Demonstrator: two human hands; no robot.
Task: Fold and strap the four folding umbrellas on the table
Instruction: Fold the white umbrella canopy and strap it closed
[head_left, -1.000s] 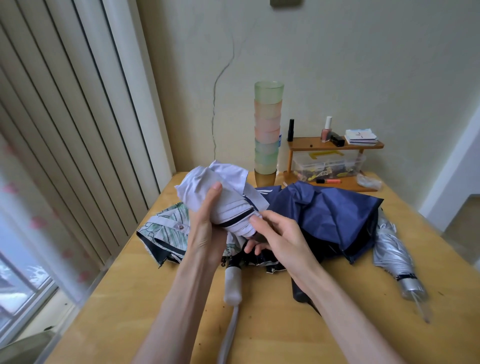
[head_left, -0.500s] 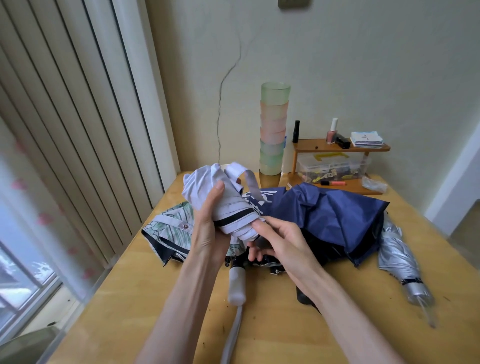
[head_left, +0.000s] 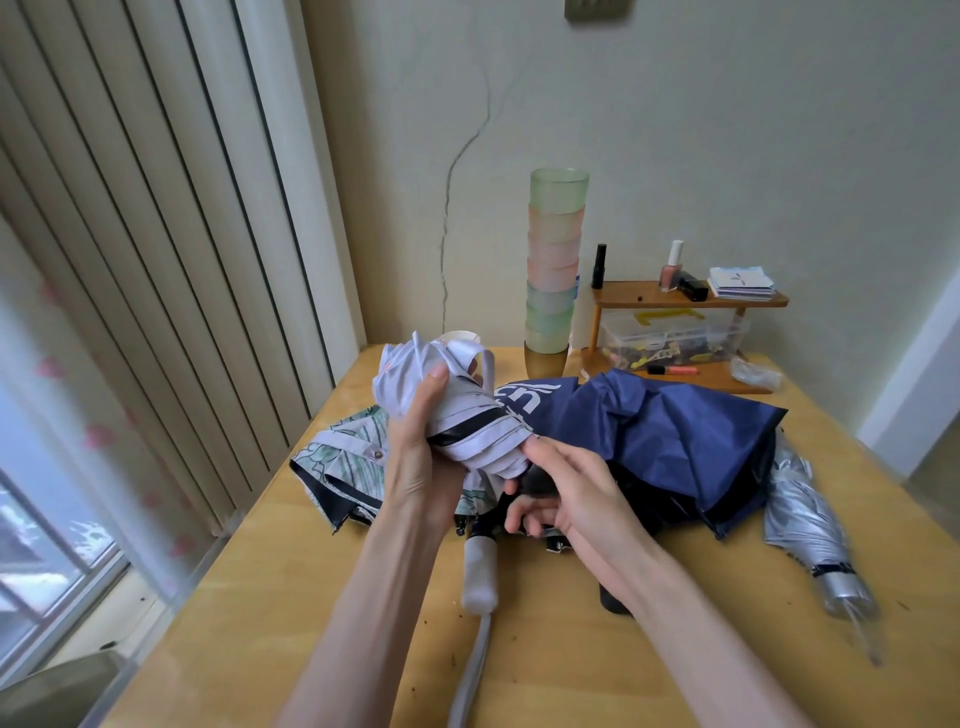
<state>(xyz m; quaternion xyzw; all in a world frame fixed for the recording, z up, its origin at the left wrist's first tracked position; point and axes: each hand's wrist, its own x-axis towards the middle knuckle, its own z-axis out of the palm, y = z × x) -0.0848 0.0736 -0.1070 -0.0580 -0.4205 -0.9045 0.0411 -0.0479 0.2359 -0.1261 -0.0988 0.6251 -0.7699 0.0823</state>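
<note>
My left hand (head_left: 418, 462) grips a white folding umbrella (head_left: 467, 410) held above the table, its canopy bunched and a loose strap loop sticking up at the top. My right hand (head_left: 566, 493) holds the umbrella's lower end, thumb on the fabric and fingers curled round its dark handle. Under it lies a green-patterned umbrella (head_left: 343, 457) with a white handle (head_left: 480, 577). A navy umbrella (head_left: 660, 436) lies loosely spread to the right. A silver umbrella (head_left: 805, 525) lies at the far right with a dark strap round it.
A tall stack of pastel cups (head_left: 555, 270) stands at the back of the wooden table (head_left: 291, 597). A small wooden shelf (head_left: 685, 301) holds bottles, cards and a clear box. Vertical blinds (head_left: 145, 234) and a window line the left side.
Both hands lifted the white umbrella a little and turned it; the strap loop now stands up at its top. My right hand stayed at the lower end.
</note>
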